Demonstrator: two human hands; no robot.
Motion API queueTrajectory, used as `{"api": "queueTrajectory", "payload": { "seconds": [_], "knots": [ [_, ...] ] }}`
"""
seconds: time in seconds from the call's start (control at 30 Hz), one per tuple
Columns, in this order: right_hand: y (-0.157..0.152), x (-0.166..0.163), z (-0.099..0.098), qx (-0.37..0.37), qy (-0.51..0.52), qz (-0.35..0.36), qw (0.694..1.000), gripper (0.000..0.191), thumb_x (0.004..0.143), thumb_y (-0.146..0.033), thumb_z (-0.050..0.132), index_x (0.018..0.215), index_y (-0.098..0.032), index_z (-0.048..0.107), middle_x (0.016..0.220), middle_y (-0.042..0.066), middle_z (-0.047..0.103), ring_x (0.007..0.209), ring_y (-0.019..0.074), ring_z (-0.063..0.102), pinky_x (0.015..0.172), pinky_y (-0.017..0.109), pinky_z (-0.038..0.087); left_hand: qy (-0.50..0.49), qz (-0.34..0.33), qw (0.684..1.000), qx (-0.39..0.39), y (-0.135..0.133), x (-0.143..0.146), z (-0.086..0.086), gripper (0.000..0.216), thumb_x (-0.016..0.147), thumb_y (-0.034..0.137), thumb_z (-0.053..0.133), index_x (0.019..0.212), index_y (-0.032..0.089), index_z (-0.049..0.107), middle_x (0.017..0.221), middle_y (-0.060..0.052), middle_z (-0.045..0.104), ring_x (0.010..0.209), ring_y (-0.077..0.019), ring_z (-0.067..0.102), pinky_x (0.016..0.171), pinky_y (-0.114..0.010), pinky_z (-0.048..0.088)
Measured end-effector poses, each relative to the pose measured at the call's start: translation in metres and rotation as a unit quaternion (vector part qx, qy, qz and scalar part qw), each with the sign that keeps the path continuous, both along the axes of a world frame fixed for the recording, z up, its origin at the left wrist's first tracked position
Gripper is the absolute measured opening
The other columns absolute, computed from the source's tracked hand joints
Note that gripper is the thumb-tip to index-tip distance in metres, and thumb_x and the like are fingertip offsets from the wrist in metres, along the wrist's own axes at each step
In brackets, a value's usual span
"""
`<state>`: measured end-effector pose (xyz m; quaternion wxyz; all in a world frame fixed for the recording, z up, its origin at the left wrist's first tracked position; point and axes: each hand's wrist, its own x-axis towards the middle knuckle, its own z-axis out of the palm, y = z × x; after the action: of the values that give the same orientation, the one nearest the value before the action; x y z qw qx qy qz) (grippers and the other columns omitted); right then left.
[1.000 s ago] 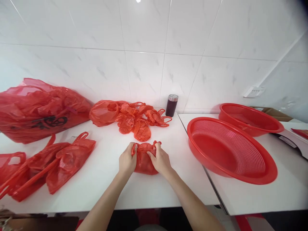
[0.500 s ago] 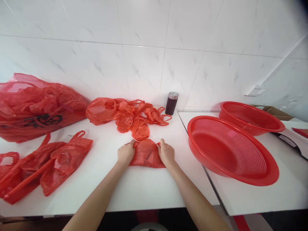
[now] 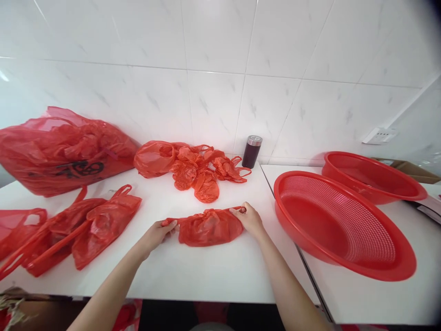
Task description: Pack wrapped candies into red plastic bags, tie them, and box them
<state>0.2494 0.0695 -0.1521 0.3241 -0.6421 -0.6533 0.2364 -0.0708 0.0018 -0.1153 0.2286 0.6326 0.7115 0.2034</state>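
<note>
A red plastic bag (image 3: 210,228) lies gathered on the white table in front of me, stretched sideways between both hands. What is inside it, if anything, cannot be made out. My left hand (image 3: 159,233) is closed on the bag's left end, thumb on top. At the opposite end, my right hand (image 3: 248,218) pinches the other corner between thumb and fingers. Just beyond lie several crumpled red plastic bags (image 3: 206,186), some bunched into round bundles.
At the back left sits a large stuffed red bag (image 3: 69,156) with black print; flatter red bags (image 3: 106,225) lie before it. A dark tumbler (image 3: 251,151) stands by the wall. Two red baskets, one near (image 3: 310,220) and one farther (image 3: 375,177), occupy the right side beyond a table seam (image 3: 308,271).
My hands have moved apart, the left one farther, pulling the bag's top edge wide. The bag now looks more gathered. The view has shifted slightly left.
</note>
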Motion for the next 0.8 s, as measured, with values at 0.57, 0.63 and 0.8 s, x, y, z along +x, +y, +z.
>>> {"api": "queueTrajectory", "payload": {
  "seconds": [0.57,0.63,0.8],
  "knots": [
    [0.130,-0.018,0.026,0.142,-0.114,0.068,0.981,0.025,0.076,-0.027,0.062,0.099,-0.020,0.072,0.125,0.014,0.060,0.118,0.0330,0.049,0.099,0.048,0.037,0.029,0.053,0.996,0.073,-0.018,0.015,0.016,0.026,0.082,0.029,0.056,0.107,0.026,0.062,0.085,-0.001,0.073,0.077,-0.0219,0.068,0.066,-0.029,0.049],
    [0.134,-0.016,0.027,0.154,-0.115,0.055,0.980,0.028,0.081,-0.028,0.055,0.103,-0.017,0.070,0.120,0.014,0.063,0.113,0.0303,0.053,0.097,0.045,0.040,0.058,0.148,0.983,0.093,-0.032,-0.018,0.023,0.034,0.084,0.031,0.052,0.117,0.022,0.057,0.102,-0.010,0.070,0.094,-0.0284,0.065,0.078,-0.037,0.049],
    [0.127,-0.017,0.047,0.221,-0.086,-0.015,0.971,0.045,0.095,-0.032,0.031,0.129,-0.013,0.053,0.133,0.013,0.054,0.121,0.0193,0.048,0.105,0.032,0.035,0.135,0.233,0.940,0.210,-0.042,-0.025,0.038,0.040,0.090,0.036,0.046,0.127,0.023,0.052,0.139,-0.013,0.046,0.130,-0.0321,0.040,0.108,-0.050,0.025]
  ]
}}
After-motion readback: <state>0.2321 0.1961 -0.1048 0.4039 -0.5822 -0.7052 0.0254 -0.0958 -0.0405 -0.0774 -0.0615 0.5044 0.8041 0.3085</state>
